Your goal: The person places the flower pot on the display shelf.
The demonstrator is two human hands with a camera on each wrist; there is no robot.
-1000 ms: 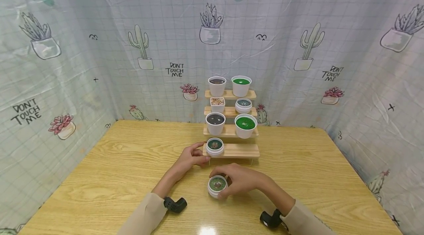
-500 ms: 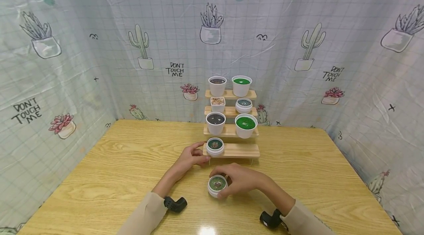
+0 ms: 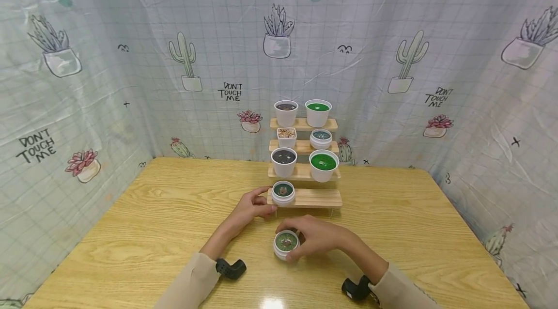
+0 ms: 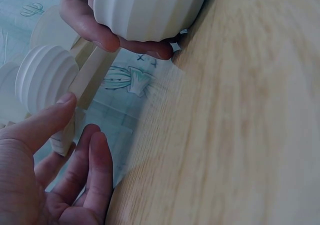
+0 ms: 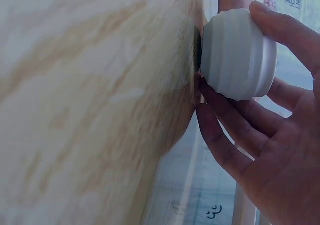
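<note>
My right hand (image 3: 316,237) grips a small round white pot (image 3: 286,245) with ribbed sides and a green filling, brownish at its centre. The thumb lies on the near side of the pot and the fingers curl round the far side. It is low over the table in front of the stand; I cannot tell whether it touches the wood. My left hand (image 3: 248,209) pinches the left end of the lowest shelf of a tiered wooden stand (image 3: 318,197). Beside its thumb, a similar ribbed white pot (image 4: 47,77) with a dark green filling sits on that shelf.
On the higher shelves stand several white pots: grey-filled (image 3: 284,161), bright green-filled (image 3: 323,161), a square one with pebbles (image 3: 286,137) and a low blue-grey one (image 3: 320,138). A patterned curtain (image 3: 340,18) hangs behind the wooden table (image 3: 174,212).
</note>
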